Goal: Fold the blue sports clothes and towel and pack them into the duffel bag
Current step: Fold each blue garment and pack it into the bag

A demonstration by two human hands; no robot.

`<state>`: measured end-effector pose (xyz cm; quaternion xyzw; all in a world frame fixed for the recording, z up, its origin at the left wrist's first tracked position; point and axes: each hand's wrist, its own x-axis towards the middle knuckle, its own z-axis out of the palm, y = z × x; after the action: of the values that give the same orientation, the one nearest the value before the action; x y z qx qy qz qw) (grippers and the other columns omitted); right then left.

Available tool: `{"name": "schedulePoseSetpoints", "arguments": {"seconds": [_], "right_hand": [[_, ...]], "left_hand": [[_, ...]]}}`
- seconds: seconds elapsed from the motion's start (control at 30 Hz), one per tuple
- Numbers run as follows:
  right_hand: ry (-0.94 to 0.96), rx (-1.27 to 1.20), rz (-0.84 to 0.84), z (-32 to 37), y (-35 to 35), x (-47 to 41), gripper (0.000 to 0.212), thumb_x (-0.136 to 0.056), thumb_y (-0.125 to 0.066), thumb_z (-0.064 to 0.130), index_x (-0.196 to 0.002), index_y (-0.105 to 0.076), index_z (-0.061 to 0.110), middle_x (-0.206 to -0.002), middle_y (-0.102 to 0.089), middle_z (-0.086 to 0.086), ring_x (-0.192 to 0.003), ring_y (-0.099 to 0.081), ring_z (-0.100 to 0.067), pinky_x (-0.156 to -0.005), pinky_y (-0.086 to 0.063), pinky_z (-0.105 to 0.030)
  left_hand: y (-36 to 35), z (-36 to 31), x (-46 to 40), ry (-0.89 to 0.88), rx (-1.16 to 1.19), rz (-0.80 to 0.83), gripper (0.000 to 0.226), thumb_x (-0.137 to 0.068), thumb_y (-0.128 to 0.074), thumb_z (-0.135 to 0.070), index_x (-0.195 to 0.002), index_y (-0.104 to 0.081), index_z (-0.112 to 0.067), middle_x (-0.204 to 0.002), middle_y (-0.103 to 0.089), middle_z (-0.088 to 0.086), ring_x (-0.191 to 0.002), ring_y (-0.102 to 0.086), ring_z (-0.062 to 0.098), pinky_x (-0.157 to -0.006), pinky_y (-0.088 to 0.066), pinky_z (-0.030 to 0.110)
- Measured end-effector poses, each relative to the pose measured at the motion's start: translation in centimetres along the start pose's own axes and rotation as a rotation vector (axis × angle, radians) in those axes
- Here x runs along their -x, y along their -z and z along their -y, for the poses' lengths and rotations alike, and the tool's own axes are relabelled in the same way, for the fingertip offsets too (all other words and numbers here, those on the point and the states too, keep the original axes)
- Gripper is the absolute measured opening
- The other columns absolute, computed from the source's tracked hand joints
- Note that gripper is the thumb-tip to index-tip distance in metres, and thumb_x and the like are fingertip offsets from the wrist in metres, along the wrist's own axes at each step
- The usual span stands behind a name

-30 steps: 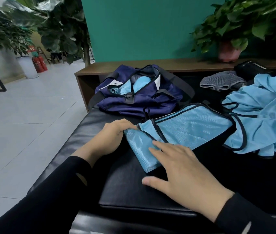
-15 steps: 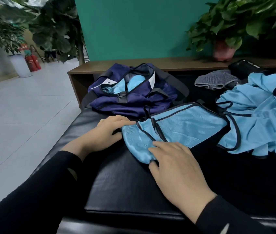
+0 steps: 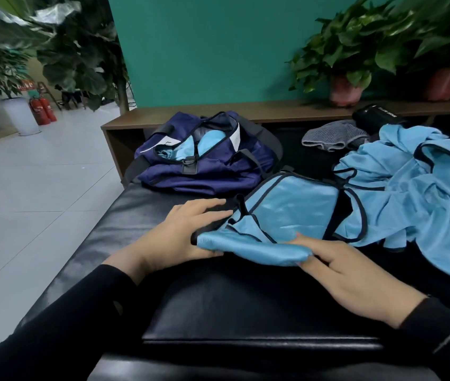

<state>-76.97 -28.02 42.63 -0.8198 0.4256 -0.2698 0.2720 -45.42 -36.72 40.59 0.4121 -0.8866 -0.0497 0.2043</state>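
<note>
A light blue sports garment with black trim (image 3: 289, 215) lies partly folded on the black padded bench (image 3: 245, 303). My left hand (image 3: 182, 235) grips its near left edge, thumb under the fold. My right hand (image 3: 347, 270) pinches the near right end of the same rolled edge. A navy duffel bag (image 3: 204, 166) sits open behind the garment, with light blue cloth (image 3: 204, 144) inside it. More crumpled light blue clothing (image 3: 416, 193) is heaped at the right.
A grey knitted cloth (image 3: 333, 138) and a black pouch (image 3: 377, 116) lie behind the heap. A wooden shelf (image 3: 245, 114) with potted plants (image 3: 344, 86) runs along the green wall. The bench's left edge drops to a tiled floor (image 3: 34, 193).
Both hands went from lying flat on the garment's near end to gripping it, and the near edge has been lifted and rolled toward the far side. The view has shifted slightly.
</note>
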Motion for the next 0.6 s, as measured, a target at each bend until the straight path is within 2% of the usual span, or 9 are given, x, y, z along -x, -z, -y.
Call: {"name": "schedulePoseSetpoints", "arguments": {"seconds": [0.07, 0.1, 0.2, 0.27, 0.33, 0.37, 0.43, 0.5, 0.6], "right_hand": [[-0.022, -0.019, 0.021, -0.4, 0.9, 1.0, 0.022, -0.105, -0.044, 0.036, -0.112, -0.065, 0.038, -0.104, -0.068, 0.007, -0.101, -0.064, -0.016, -0.095, -0.049, -0.043], [-0.028, -0.029, 0.02, -0.4, 1.3, 1.5, 0.022, -0.105, -0.045, 0.033, -0.109, -0.065, 0.041, -0.104, -0.068, 0.009, -0.101, -0.064, -0.015, -0.095, -0.049, -0.039], [-0.051, -0.074, -0.02, -0.3, 2.0, 2.5, 0.023, -0.103, -0.046, 0.034, -0.104, -0.065, 0.046, -0.101, -0.069, 0.016, -0.101, -0.064, -0.007, -0.09, -0.046, -0.022], [-0.08, -0.083, -0.031, -0.5, 2.5, 3.1, 0.021, -0.101, -0.045, 0.039, -0.106, -0.065, 0.044, -0.1, -0.069, 0.017, -0.098, -0.064, -0.003, -0.09, -0.048, -0.024], [-0.137, -0.021, 0.032, -0.8, 2.7, 3.6, 0.019, -0.1, -0.053, 0.04, -0.117, -0.06, 0.047, -0.106, -0.067, 0.032, -0.099, -0.062, 0.008, -0.091, -0.047, -0.019], [-0.166, 0.022, 0.08, -0.9, 2.8, 3.8, 0.029, -0.097, -0.061, 0.042, -0.124, -0.054, 0.051, -0.111, -0.061, 0.043, -0.104, -0.057, 0.016, -0.095, -0.043, -0.015], [-0.185, 0.047, 0.165, -1.2, 2.9, 4.2, 0.06, -0.084, -0.074, 0.053, -0.134, -0.041, 0.058, -0.131, -0.048, 0.048, -0.129, -0.039, 0.02, -0.112, -0.032, -0.021], [-0.196, 0.055, 0.206, -1.0, 3.1, 4.3, 0.084, -0.071, -0.08, 0.065, -0.137, -0.028, 0.067, -0.141, -0.039, 0.045, -0.138, -0.026, 0.018, -0.117, -0.027, -0.026], [-0.188, 0.07, 0.137, -0.9, 2.6, 4.0, 0.087, -0.066, -0.081, 0.069, -0.14, -0.035, 0.061, -0.139, -0.048, 0.031, -0.132, -0.04, 0.01, -0.111, -0.038, -0.027]], "left_hand": [[-0.6, -1.7, -0.3, -0.026, 0.044, -0.008, 0.076, -0.085, -0.057, -0.067, -0.151, -0.021, -0.057, -0.158, -0.022, -0.031, -0.147, -0.023, -0.001, -0.117, -0.022, 0.032], [-1.0, -2.3, -0.5, -0.058, 0.058, 0.007, 0.069, -0.088, -0.056, -0.064, -0.149, -0.025, -0.057, -0.157, -0.023, -0.032, -0.147, -0.024, -0.001, -0.117, -0.024, 0.033], [-1.8, -3.4, -0.8, -0.097, 0.105, 0.022, 0.027, -0.095, -0.055, -0.053, -0.121, -0.058, -0.049, -0.148, -0.033, -0.036, -0.145, -0.029, 0.002, -0.117, -0.029, 0.041], [-1.7, -4.6, -0.6, -0.045, 0.239, -0.022, 0.016, -0.095, -0.06, -0.045, -0.107, -0.068, -0.039, -0.149, -0.039, -0.032, -0.146, -0.03, 0.0, -0.117, -0.027, 0.029], [-1.4, -6.0, -0.2, 0.004, 0.344, -0.024, 0.012, -0.096, -0.063, -0.032, -0.103, -0.071, -0.026, -0.134, -0.057, -0.026, -0.131, -0.049, -0.002, -0.108, -0.037, 0.021], [-1.3, -6.7, 0.1, 0.047, 0.394, 0.002, 0.011, -0.096, -0.062, -0.027, -0.101, -0.071, -0.025, -0.119, -0.066, -0.018, -0.115, -0.059, 0.001, -0.1, -0.046, 0.027], [-1.0, -8.0, 0.5, 0.166, 0.472, 0.022, 0.012, -0.091, -0.058, -0.03, -0.092, -0.069, -0.027, -0.093, -0.07, -0.007, -0.091, -0.066, 0.008, -0.086, -0.053, 0.04], [-0.9, -8.7, 0.8, 0.269, 0.498, -0.03, 0.017, -0.089, -0.058, -0.04, -0.09, -0.071, -0.029, -0.089, -0.073, -0.009, -0.087, -0.066, 0.003, -0.086, -0.054, 0.041], [-1.1, -9.4, 1.0, 0.362, 0.528, -0.066, 0.032, -0.089, -0.058, -0.054, -0.097, -0.074, -0.028, -0.096, -0.075, 0.002, -0.088, -0.07, 0.017, -0.088, -0.052, 0.043]]}}
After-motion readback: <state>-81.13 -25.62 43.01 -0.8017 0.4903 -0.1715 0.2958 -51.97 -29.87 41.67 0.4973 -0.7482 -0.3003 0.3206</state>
